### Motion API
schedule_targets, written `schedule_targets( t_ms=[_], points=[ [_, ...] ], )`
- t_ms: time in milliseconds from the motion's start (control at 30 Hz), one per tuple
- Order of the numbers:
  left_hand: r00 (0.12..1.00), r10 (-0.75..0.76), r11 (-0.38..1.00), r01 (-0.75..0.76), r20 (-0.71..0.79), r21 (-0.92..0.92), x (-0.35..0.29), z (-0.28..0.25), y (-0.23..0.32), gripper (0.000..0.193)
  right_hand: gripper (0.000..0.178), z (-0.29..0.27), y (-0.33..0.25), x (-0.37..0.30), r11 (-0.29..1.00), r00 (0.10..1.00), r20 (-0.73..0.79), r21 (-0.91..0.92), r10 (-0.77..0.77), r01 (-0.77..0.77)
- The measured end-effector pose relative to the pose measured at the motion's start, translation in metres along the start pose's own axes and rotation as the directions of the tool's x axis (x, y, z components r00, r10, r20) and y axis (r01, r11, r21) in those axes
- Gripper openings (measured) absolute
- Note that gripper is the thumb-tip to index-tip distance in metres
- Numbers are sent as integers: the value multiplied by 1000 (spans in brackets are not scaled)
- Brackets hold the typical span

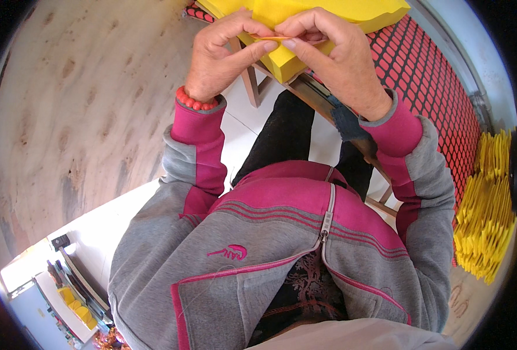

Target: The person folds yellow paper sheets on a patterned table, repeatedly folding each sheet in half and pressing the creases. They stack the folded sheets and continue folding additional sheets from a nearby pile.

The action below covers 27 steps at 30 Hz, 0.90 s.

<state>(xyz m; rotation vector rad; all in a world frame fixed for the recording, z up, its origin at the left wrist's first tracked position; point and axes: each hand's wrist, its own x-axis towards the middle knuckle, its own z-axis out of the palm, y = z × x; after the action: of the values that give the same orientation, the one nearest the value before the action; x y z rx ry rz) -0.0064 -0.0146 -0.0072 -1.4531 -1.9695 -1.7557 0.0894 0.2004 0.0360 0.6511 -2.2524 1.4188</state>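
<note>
Both of my hands meet at the top of the view over a yellow sheet-like piece [285,63], whose lower part hangs past the table edge. It could be paper or cloth; I cannot tell. My left hand [226,49], with a red bead bracelet [195,100] at its wrist, pinches a thin orange-edged strip [277,38] between thumb and fingers. From the other side, my right hand [340,61] grips the same strip, its thumb tip close to the left thumb. Behind the fingers spreads more yellow material [334,13], lying on the table.
A red cloth with a black grid [424,76] covers the table to the right. Folded yellow pieces [486,210] are stacked at far right. A large wooden board [72,116] stands at left. Wooden legs [249,84] and my dark trousers [279,128] show below the table.
</note>
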Motion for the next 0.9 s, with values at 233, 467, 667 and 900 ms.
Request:
schedule_targets(
  t_ms=[233, 467, 667, 900],
  points=[
    [998, -23, 996, 18, -61, -86, -3, 3, -8, 13, 15, -4, -23, 8, 999, 986, -166, 39, -4, 11],
    [993, -18, 998, 10, -113, -66, -7, 1, -21, 18, 9, -7, -50, -87, 932, 982, 116, -316, -148, 178],
    [991, -65, 991, 51, -114, -122, -5, 4, -13, 15, 23, -10, 45, -201, 733, 971, -24, -652, 238, -196],
    [992, -28, 1000, 28, -126, -5, 3, 13, 7, 7, 22, -33, 81, -243, 510, 783, -35, -741, 621, -438]
  ],
)
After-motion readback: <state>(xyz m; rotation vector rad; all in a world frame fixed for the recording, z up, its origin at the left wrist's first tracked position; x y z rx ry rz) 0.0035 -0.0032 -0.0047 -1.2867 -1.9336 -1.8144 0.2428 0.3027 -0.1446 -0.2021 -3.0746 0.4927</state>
